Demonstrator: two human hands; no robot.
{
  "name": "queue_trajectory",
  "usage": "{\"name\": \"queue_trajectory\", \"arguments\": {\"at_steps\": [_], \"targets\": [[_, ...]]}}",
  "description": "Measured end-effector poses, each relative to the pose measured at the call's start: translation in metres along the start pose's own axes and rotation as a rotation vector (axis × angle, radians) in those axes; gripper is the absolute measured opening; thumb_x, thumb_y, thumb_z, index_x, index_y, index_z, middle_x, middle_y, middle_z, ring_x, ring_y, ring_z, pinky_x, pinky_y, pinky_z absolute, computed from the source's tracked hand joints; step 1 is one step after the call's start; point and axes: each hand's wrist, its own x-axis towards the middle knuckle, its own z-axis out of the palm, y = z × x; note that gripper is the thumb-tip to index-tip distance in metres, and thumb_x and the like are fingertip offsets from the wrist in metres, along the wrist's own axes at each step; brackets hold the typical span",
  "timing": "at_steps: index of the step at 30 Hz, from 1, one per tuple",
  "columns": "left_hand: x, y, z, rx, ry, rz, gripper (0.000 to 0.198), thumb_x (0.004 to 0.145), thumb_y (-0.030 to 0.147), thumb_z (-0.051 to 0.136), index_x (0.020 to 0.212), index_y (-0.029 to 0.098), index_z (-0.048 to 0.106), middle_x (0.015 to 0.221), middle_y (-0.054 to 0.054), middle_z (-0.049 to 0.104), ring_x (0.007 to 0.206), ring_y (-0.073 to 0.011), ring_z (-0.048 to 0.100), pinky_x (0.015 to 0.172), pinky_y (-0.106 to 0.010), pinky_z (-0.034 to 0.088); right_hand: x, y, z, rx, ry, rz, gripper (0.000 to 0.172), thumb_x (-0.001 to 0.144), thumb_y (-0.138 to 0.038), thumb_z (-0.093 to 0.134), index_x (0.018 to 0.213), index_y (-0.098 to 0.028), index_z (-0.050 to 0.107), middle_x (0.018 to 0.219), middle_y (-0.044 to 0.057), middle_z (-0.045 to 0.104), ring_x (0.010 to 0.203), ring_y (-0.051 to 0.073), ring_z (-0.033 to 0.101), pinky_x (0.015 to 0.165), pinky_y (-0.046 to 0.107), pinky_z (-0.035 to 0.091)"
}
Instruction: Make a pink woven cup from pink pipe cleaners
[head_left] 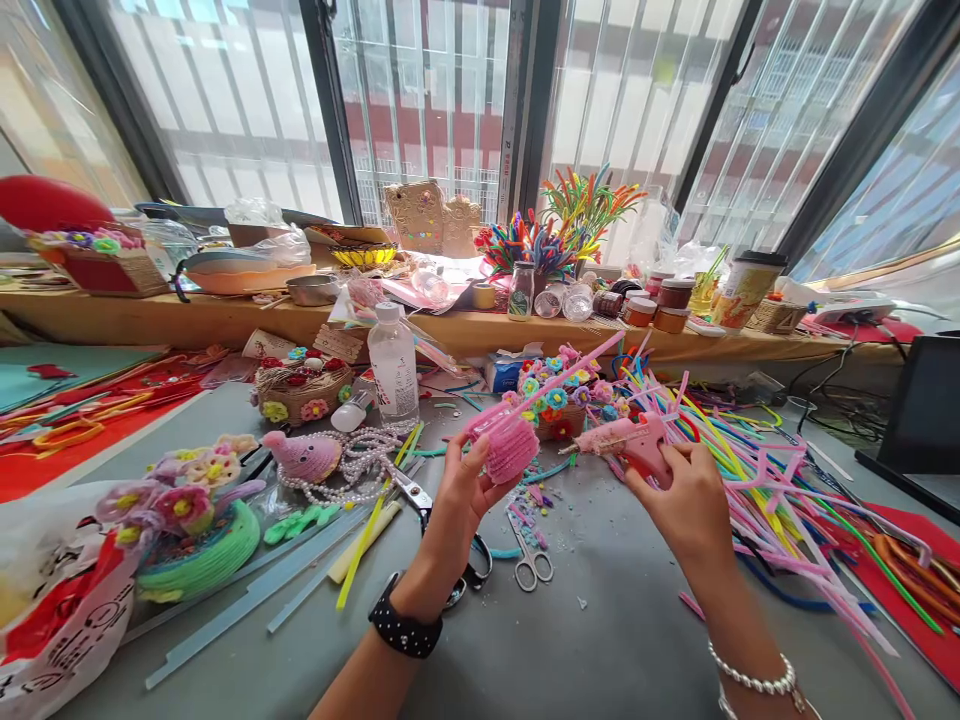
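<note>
Clearly, in the head view, both hands are raised over the grey table [600,640] and both are occupied. The left hand [469,490] is curled around a pink fuzzy piece [514,452], thumb on the near side, fingers partly hidden behind and beneath it. A long pink stem [592,358] slants up to the right from the top of this piece; whether the two are joined, I cannot tell. The right hand [690,495] is wrapped round the handle of a pink glue gun [611,438], whose nozzle points left toward the fuzzy piece, apart from it. Beyond, between the two hands, stands a basket of colourful flowers [555,390]. Black-handled scissors [480,570] lie partly hidden behind the left hand and wrist, and small scissors [532,570] rest just to their right. Farther left are a string of beads [367,465], a pink bird-like figure [304,458] and an upright clear bottle [393,365]. A loose heap of coloured stems [772,480] spreads beside and beyond the right hand.
</note>
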Motion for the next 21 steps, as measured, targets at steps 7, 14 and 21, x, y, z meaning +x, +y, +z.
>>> {"name": "queue_trajectory", "arguments": {"at_steps": [7, 14, 21], "targets": [[-0.001, -0.002, -0.001, 0.101, -0.086, -0.019, 0.061, 0.071, 0.045, 0.059, 0.121, 0.02, 0.032, 0.103, -0.011, 0.061, 0.075, -0.0232, 0.066, 0.06, -0.03, 0.053, -0.008, 0.014, 0.018, -0.151, -0.462, -0.017, 0.027, 0.069, -0.035, 0.051, 0.069, -0.013, 0.066, 0.064, 0.008, 0.054, 0.062, 0.021, 0.054, 0.055, 0.029, 0.038], [-0.002, -0.005, 0.002, 0.101, -0.102, -0.002, 0.067, 0.065, 0.039, 0.067, 0.122, 0.025, 0.034, 0.109, -0.009, 0.057, 0.09, -0.024, 0.061, 0.067, -0.034, 0.055, -0.017, 0.022, 0.019, -0.109, -0.401, -0.044, 0.02, 0.064, -0.03, 0.055, 0.055, -0.015, 0.062, 0.052, 0.004, 0.052, 0.048, 0.016, 0.051, 0.044, 0.025, 0.029], [-0.001, -0.007, 0.001, 0.129, -0.152, -0.008, 0.058, 0.069, 0.037, 0.064, 0.118, 0.024, 0.034, 0.113, -0.01, 0.055, 0.091, -0.0248, 0.061, 0.069, -0.037, 0.054, -0.01, 0.022, 0.009, -0.075, -0.379, 0.016, 0.035, 0.066, -0.047, 0.057, 0.049, -0.017, 0.06, 0.053, 0.006, 0.055, 0.052, 0.019, 0.052, 0.046, 0.027, 0.034]]}}
